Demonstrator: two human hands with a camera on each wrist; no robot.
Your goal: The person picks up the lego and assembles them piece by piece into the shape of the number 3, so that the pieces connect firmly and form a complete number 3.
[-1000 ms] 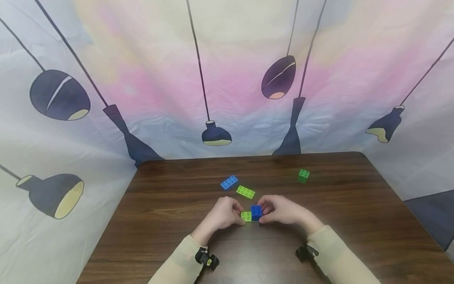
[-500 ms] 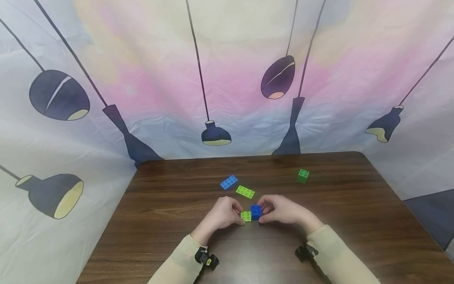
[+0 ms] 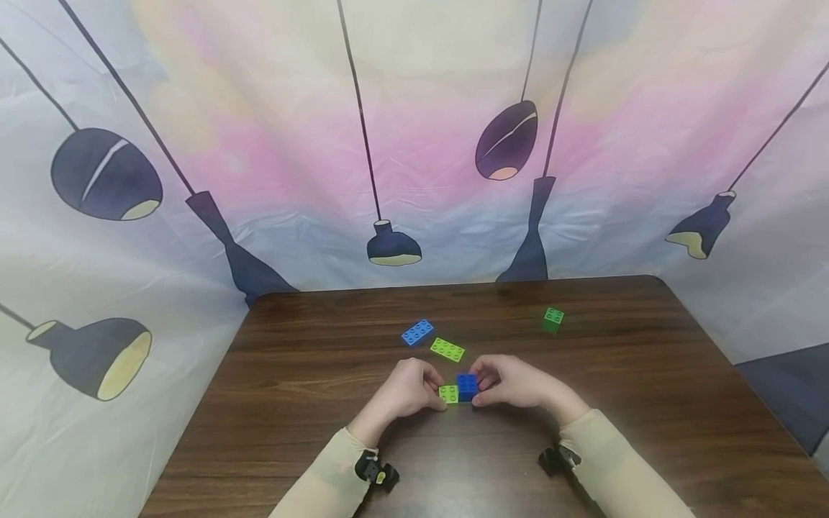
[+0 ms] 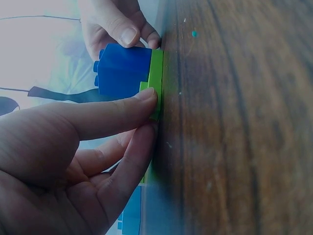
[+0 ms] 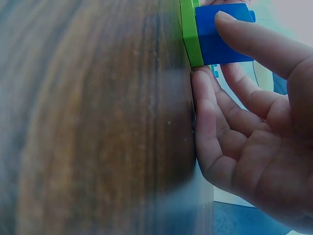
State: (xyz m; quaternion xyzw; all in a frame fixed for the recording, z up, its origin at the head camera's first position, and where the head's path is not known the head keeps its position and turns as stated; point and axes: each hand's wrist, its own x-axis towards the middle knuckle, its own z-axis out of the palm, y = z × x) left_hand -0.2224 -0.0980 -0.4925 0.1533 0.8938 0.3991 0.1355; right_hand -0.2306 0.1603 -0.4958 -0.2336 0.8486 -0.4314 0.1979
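A dark blue block (image 3: 467,386) sits on the right half of a flat lime green brick (image 3: 448,394) lying on the table. My left hand (image 3: 411,388) pinches the lime brick's left end between thumb and fingers, as the left wrist view shows closely. On the other side, my right hand (image 3: 514,381) holds the dark blue block, its thumb (image 5: 239,27) against one face. In the right wrist view the block stands flush on the lime brick's end. The lime studs left of the block stay visible in the head view.
Behind the hands lie another flat lime brick (image 3: 447,350) and a flat light blue brick (image 3: 417,332). A green block (image 3: 553,319) stands farther right near the back of the wooden table (image 3: 311,374). A cloth printed with lamps (image 3: 395,144) hangs behind.
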